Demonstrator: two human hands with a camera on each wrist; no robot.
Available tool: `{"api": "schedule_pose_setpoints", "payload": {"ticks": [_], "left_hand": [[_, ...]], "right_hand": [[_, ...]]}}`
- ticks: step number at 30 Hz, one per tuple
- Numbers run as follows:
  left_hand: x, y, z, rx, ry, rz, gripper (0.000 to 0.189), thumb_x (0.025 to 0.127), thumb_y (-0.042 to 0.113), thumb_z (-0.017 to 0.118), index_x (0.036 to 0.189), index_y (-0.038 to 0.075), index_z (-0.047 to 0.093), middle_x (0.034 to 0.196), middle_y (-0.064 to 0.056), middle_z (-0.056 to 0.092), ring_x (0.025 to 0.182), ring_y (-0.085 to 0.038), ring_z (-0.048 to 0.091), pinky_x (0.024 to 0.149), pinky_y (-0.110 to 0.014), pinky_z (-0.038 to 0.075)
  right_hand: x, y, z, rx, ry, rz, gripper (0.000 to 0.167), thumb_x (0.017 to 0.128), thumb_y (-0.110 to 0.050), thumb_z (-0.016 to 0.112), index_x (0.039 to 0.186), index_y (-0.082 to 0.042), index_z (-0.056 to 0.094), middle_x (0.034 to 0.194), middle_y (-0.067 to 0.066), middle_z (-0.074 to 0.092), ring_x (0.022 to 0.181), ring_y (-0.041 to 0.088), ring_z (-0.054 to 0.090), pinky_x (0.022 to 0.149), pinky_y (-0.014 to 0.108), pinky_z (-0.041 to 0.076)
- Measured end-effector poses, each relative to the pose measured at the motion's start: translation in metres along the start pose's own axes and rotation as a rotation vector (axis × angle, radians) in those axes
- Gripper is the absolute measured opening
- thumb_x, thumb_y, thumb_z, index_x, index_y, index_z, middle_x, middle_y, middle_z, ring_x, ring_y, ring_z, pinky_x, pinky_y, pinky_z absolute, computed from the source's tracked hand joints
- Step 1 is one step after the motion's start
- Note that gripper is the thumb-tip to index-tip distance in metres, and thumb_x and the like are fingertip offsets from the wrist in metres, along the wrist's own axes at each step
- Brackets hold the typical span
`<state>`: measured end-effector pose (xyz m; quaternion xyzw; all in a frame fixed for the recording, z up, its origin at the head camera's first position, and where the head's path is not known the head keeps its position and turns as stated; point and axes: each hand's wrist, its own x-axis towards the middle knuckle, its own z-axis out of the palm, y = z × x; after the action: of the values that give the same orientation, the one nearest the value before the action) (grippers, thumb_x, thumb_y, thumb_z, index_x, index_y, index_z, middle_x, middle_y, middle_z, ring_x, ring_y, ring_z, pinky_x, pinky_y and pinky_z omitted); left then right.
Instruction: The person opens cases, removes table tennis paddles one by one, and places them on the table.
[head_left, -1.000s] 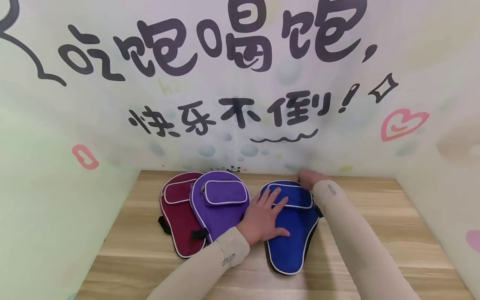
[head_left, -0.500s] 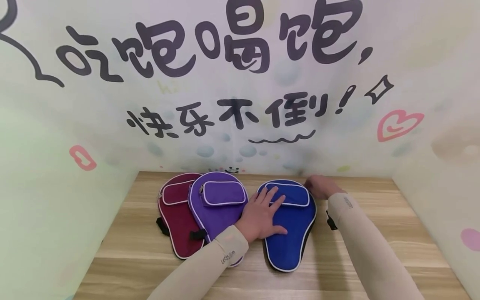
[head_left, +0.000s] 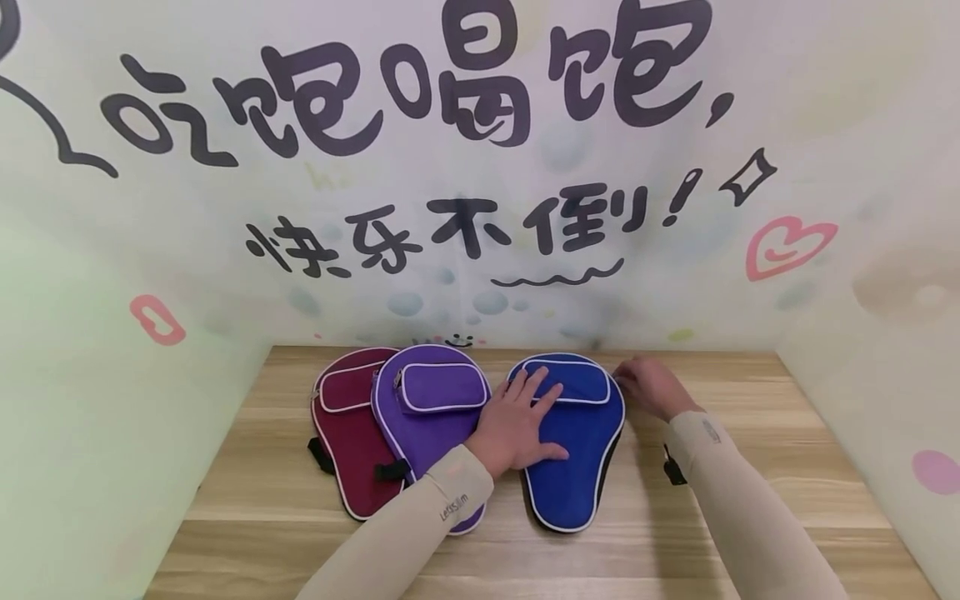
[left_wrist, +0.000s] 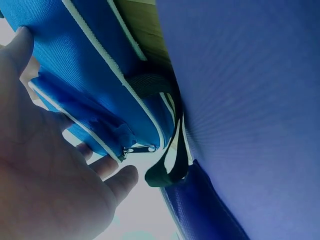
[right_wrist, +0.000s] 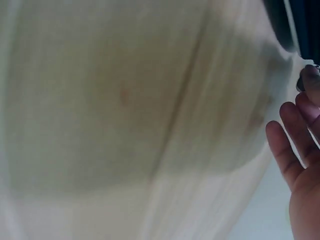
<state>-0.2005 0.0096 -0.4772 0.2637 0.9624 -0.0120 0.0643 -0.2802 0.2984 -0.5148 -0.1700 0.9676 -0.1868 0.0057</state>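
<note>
- Nearest bit is the wooden table (head_left: pixel 225 500), then the left hand (head_left: pixel 513 429), fingers spread across the blue case (head_left: pixel 573 454), not gripping anything.
- That case lies flat, narrow end toward the person.
- Right hand (head_left: pixel 656 387) is at its upper right edge, thumb and a fingertip apparently pinching a dark zip pull (right_wrist: pixel 301 83), other fingers loose. Imo: keep the left palm firm and run the pull smoothly round the curve, no yanking.
- Blue case has a front pocket (head_left: pixel 581 383); contents hidden, can't tell.
- Left of it, the purple case (head_left: pixel 431 437) overlaps the burgundy case (head_left: pixel 356 454). Insides hidden too.
- Lettered wall (head_left: pixel 525 321) behind.
</note>
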Motion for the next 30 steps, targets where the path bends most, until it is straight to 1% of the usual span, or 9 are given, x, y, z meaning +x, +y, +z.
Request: {"api": "schedule_pose_setpoints", "payload": {"ticks": [2,4,9,14,18,22,25,27,30], "left_hand": [[0.000,0.000,0.000,-0.009,-0.003,0.000,0.099,0.086,0.083,0.048,0.165,0.034,0.014,0.174,0.000,0.007,0.161,-0.029,0.014,0.129,-0.048,0.022],[0.000,0.000,-0.001,-0.021,-0.007,0.002,0.098,0.087,0.083,0.049,0.165,0.033,0.014,0.175,-0.001,0.007,0.161,-0.030,0.014,0.129,-0.048,0.022],[0.000,-0.001,-0.001,-0.027,-0.005,0.011,0.098,0.087,0.082,0.049,0.165,0.032,0.016,0.174,-0.002,0.008,0.161,-0.030,0.014,0.129,-0.048,0.022],[0.000,-0.003,-0.001,-0.025,0.000,0.011,0.098,0.087,0.082,0.049,0.165,0.032,0.016,0.174,-0.002,0.008,0.161,-0.031,0.015,0.129,-0.048,0.023],[0.000,-0.005,-0.002,-0.039,-0.001,0.011,0.098,0.087,0.081,0.050,0.165,0.032,0.016,0.174,-0.002,0.008,0.161,-0.031,0.015,0.129,-0.049,0.022],[0.001,-0.005,-0.001,-0.052,0.014,0.024,0.097,0.087,0.081,0.051,0.164,0.032,0.019,0.174,-0.002,0.011,0.160,-0.031,0.017,0.129,-0.049,0.022],[0.002,-0.004,0.000,-0.054,0.022,0.033,0.097,0.087,0.082,0.051,0.164,0.032,0.020,0.174,-0.002,0.012,0.160,-0.032,0.018,0.129,-0.049,0.023],[0.002,-0.004,0.000,-0.058,0.024,0.035,0.098,0.086,0.082,0.052,0.164,0.032,0.020,0.173,-0.003,0.012,0.160,-0.032,0.018,0.129,-0.049,0.023],[0.003,-0.005,0.002,-0.058,0.029,0.034,0.098,0.086,0.082,0.052,0.164,0.032,0.020,0.173,-0.003,0.012,0.160,-0.032,0.018,0.129,-0.049,0.023]], "right_hand": [[-0.004,0.000,0.002,0.007,0.032,-0.010,0.011,0.096,-0.005,0.066,0.101,-0.003,0.075,0.095,0.012,0.074,0.091,0.030,0.069,0.085,0.052,0.056],[-0.010,-0.001,0.006,0.023,0.059,-0.003,0.011,0.097,-0.005,0.065,0.101,-0.003,0.075,0.096,0.012,0.074,0.092,0.031,0.069,0.086,0.053,0.055],[-0.030,-0.001,0.015,0.048,0.123,0.003,0.012,0.099,-0.006,0.062,0.100,-0.004,0.074,0.097,0.012,0.073,0.093,0.031,0.069,0.087,0.052,0.056],[-0.050,0.002,0.022,0.037,0.169,-0.044,0.008,0.097,-0.005,0.065,0.100,-0.005,0.072,0.095,0.010,0.073,0.090,0.027,0.070,0.083,0.049,0.058],[-0.060,0.001,0.025,0.021,0.187,-0.074,0.006,0.097,-0.008,0.067,0.098,-0.006,0.073,0.093,0.006,0.073,0.085,0.021,0.069,0.078,0.044,0.058],[-0.069,-0.002,0.025,0.007,0.213,-0.106,0.006,0.096,-0.009,0.069,0.095,-0.006,0.074,0.089,0.004,0.074,0.080,0.016,0.069,0.073,0.039,0.058],[-0.075,-0.004,0.023,0.014,0.187,-0.104,0.004,0.094,-0.009,0.071,0.092,-0.008,0.075,0.086,0.000,0.074,0.076,0.009,0.066,0.069,0.033,0.057],[-0.078,-0.007,0.019,0.030,0.138,-0.102,0.005,0.093,-0.010,0.072,0.091,-0.012,0.075,0.085,-0.004,0.074,0.074,0.003,0.062,0.067,0.028,0.055],[-0.082,-0.016,0.011,0.063,0.037,-0.120,0.006,0.093,-0.012,0.074,0.088,-0.016,0.075,0.080,-0.009,0.072,0.070,-0.004,0.054,0.064,0.022,0.050]]}}
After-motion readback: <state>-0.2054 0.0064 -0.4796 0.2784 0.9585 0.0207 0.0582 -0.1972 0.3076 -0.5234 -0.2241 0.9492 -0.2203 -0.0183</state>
